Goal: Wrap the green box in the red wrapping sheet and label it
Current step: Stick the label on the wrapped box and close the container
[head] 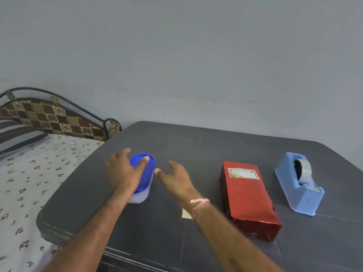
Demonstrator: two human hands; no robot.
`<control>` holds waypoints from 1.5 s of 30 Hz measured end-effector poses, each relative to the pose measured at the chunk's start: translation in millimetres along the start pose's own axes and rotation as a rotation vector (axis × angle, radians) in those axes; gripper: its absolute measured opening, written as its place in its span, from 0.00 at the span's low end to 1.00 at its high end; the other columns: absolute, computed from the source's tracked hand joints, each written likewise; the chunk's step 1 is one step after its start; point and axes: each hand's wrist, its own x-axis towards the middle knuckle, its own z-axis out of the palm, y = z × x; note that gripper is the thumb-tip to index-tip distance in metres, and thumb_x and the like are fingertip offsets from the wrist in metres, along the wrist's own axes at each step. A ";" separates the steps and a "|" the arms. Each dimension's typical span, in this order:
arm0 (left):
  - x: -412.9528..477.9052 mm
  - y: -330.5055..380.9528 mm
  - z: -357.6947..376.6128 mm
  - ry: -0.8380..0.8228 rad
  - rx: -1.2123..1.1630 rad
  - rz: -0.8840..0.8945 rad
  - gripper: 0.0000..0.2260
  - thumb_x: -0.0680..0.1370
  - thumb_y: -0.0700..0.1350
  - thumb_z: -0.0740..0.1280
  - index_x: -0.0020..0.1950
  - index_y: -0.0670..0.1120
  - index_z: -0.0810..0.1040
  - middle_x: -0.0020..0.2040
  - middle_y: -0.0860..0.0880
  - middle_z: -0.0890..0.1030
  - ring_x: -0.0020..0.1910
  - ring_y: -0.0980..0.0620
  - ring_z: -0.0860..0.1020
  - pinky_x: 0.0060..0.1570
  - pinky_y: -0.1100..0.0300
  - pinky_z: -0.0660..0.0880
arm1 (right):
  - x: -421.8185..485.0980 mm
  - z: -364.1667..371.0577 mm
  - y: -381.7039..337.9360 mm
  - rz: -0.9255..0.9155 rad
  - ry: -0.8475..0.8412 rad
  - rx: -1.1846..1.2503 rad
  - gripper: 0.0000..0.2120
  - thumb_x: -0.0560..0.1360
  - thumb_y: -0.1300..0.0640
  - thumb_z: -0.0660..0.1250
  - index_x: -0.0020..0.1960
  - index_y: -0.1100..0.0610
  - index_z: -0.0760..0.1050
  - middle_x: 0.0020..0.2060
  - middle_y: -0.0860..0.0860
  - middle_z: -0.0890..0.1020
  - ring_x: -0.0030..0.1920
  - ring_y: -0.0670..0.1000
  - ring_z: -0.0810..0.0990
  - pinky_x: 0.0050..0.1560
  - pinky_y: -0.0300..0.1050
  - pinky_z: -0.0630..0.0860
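- Head view: box (249,199) wrapped, label (243,173) on; the task looks finished.
- My left hand (123,171) lies flat on the tub (148,174); right hand (176,177) open beside it.
- Next: probably clearing away.

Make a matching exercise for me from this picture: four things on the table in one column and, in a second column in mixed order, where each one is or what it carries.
Things
1. wrapped box
2. tape dispenser
3. container with a blue lid
4. paper scrap

Descriptions
A. lies at the wrist of the right hand
B. touched by the left hand
C. carries a label on top
D. farthest right on the table

Pairs: 1-C, 2-D, 3-B, 4-A
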 end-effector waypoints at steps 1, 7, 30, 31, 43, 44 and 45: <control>-11.1 17.7 -2.2 -0.012 -0.095 0.066 0.26 0.74 0.60 0.75 0.66 0.47 0.79 0.61 0.43 0.81 0.61 0.42 0.78 0.62 0.45 0.75 | -5.7 -17.4 2.3 -0.078 0.059 -0.101 0.34 0.79 0.48 0.70 0.79 0.59 0.63 0.76 0.53 0.70 0.76 0.51 0.67 0.69 0.37 0.63; -90.4 107.0 35.0 -0.723 -0.405 0.015 0.25 0.76 0.59 0.74 0.67 0.44 0.79 0.60 0.49 0.82 0.59 0.52 0.80 0.64 0.51 0.77 | -44.9 -141.7 55.4 -0.035 0.452 -0.687 0.39 0.74 0.39 0.70 0.79 0.53 0.61 0.78 0.53 0.64 0.79 0.57 0.58 0.76 0.56 0.61; 27.6 89.4 99.3 -0.572 -0.578 -0.266 0.13 0.76 0.38 0.76 0.60 0.41 0.83 0.47 0.46 0.86 0.42 0.51 0.84 0.37 0.64 0.77 | 125.7 -114.4 54.4 0.149 -0.008 0.188 0.24 0.69 0.52 0.79 0.61 0.59 0.80 0.52 0.54 0.87 0.50 0.54 0.86 0.54 0.52 0.84; 29.3 86.4 101.0 -0.571 -0.564 -0.276 0.14 0.76 0.38 0.76 0.60 0.40 0.83 0.48 0.46 0.86 0.43 0.50 0.84 0.39 0.62 0.78 | 129.0 -112.3 58.6 0.145 -0.008 0.194 0.25 0.68 0.50 0.79 0.61 0.59 0.80 0.52 0.53 0.87 0.51 0.54 0.86 0.56 0.54 0.83; -66.6 195.4 143.8 -0.639 -0.644 0.007 0.26 0.77 0.49 0.75 0.73 0.45 0.74 0.68 0.46 0.77 0.65 0.50 0.76 0.62 0.55 0.74 | 0.0 -213.3 71.8 -0.142 0.319 -0.093 0.35 0.73 0.43 0.75 0.76 0.54 0.70 0.71 0.49 0.75 0.71 0.47 0.73 0.72 0.45 0.71; -84.6 204.3 151.7 -0.712 -0.683 -0.023 0.27 0.77 0.49 0.75 0.74 0.44 0.73 0.69 0.45 0.76 0.66 0.49 0.76 0.61 0.54 0.75 | -16.9 -228.9 79.6 -0.175 0.395 -0.117 0.33 0.73 0.43 0.75 0.74 0.52 0.72 0.69 0.47 0.77 0.68 0.45 0.75 0.70 0.43 0.72; -98.0 209.9 159.6 -0.766 -0.705 -0.048 0.27 0.78 0.49 0.74 0.74 0.42 0.72 0.70 0.44 0.76 0.67 0.48 0.76 0.57 0.54 0.76 | -29.7 -242.3 86.0 -0.207 0.506 -0.146 0.30 0.73 0.43 0.75 0.72 0.51 0.73 0.67 0.45 0.78 0.65 0.43 0.76 0.67 0.39 0.73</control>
